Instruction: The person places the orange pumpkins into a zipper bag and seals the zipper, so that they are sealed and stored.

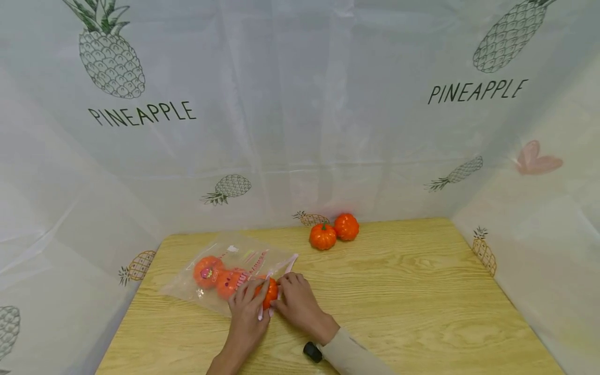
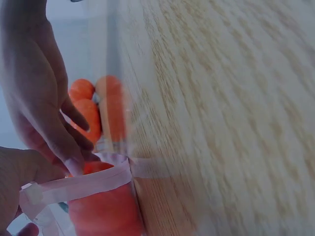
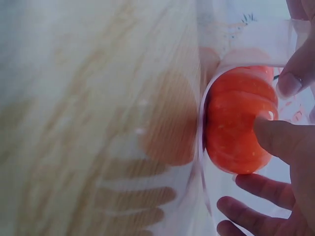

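A clear zip bag (image 1: pixel 246 255) with pink edging lies on the table, two orange toy pumpkins (image 1: pixel 208 271) inside it. A third small pumpkin (image 3: pixel 238 123) sits in the bag's mouth, within the pink rim (image 2: pixel 93 187). My left hand (image 1: pixel 246 304) holds the bag's edge beside this pumpkin; in the left wrist view its thumb and fingers are at the rim. My right hand (image 1: pixel 300 304) grips the pumpkin from the open side, thumb on its face and a finger against its edge in the right wrist view.
Two more orange pumpkins, one with a green stem (image 1: pixel 323 236) and one beside it (image 1: pixel 347 226), stand at the table's back edge. A black object (image 1: pixel 312 352) is by the right sleeve. White pineapple-print sheeting (image 1: pixel 300 130) encloses the wooden table (image 1: pixel 398 291).
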A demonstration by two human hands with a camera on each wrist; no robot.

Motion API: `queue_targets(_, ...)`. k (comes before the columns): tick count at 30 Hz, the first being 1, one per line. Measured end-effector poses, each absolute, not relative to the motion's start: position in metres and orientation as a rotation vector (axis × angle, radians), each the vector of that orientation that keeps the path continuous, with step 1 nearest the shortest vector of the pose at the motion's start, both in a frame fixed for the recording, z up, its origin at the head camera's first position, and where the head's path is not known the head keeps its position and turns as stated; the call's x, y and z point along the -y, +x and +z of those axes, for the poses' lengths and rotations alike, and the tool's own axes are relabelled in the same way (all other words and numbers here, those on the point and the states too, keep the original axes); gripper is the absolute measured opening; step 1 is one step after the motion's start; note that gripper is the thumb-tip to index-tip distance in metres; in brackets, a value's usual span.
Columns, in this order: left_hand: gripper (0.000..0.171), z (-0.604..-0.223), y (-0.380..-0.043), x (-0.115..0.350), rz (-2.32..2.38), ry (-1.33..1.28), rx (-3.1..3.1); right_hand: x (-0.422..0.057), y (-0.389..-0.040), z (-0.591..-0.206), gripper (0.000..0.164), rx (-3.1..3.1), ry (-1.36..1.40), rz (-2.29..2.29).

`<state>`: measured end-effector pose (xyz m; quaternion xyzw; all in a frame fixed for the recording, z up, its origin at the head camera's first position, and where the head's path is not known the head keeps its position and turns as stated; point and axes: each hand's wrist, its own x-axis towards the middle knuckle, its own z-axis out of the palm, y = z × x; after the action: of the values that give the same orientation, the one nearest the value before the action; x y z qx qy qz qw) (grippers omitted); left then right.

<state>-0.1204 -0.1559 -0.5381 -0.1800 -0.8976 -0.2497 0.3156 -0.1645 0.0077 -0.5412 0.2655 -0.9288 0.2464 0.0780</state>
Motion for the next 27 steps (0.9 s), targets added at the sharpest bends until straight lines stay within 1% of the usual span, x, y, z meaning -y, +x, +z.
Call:
queue_targets(5, 0.074, -0.539, -0.119, 0.156, -0.649, -0.463, 2.37, -0.006, -0.163, -0.538, 0.044, 2.795, 0.796, 0.723)
queue_targets(11, 0.072, -0.538, -0.121, 0.157, -0.634, -0.471, 2.363, -0.005, -0.162, -0.537, 0.043, 2.77, 0.796, 0.729)
queue_targets(16, 0.07, -0.538, -0.121, 0.157, -0.63, -0.47, 2.378, -0.002, -0.163, -0.537, 0.047, 2.763, 0.819, 0.671)
queue_targets(23, 0.077, -0.538, -0.121, 0.156, -0.64, -0.48, 2.361, 0.001, -0.16, -0.536, 0.028, 2.778, 0.666, 0.687)
queue_targets(27, 0.073, -0.538, -0.12, 0.154, -0.645, -0.491, 2.37, 0.006, -0.161, -0.536, 0.027, 2.772, 0.684, 0.617)
